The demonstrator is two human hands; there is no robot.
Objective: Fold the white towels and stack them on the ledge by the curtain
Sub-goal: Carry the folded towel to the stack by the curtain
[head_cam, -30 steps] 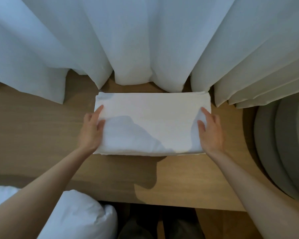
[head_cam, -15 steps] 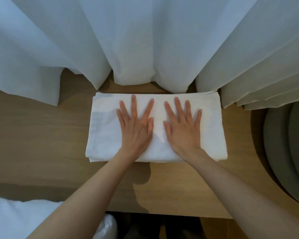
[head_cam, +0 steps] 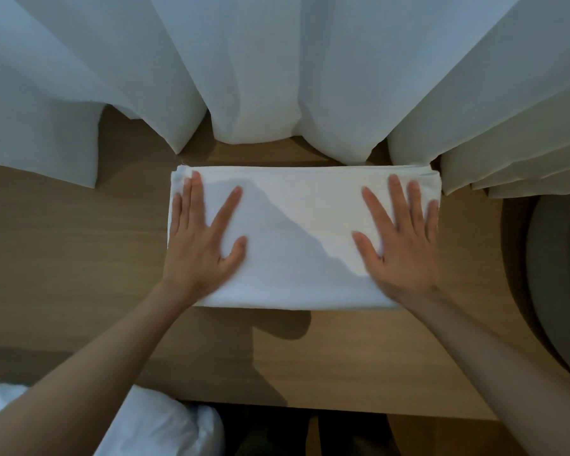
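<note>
A folded white towel (head_cam: 301,232) lies flat on the wooden ledge (head_cam: 73,258), its far edge close to the hanging white curtain (head_cam: 277,67). My left hand (head_cam: 203,245) rests flat on the towel's left end with fingers spread and straight. At the right end my right hand (head_cam: 400,238) presses down the same way, palm on the cloth. Layered edges show at the towel's far right corner; how many towels are in the pile I cannot tell.
A heap of white cloth (head_cam: 152,422) sits at the bottom left below the ledge's front edge. A grey rounded cushion or seat (head_cam: 560,274) borders the ledge on the right. Bare wood stretches to the left of the towel.
Both hands slid apart from the towel's middle to its two ends, still flat on it. One second ago they held the towel's side edges.
</note>
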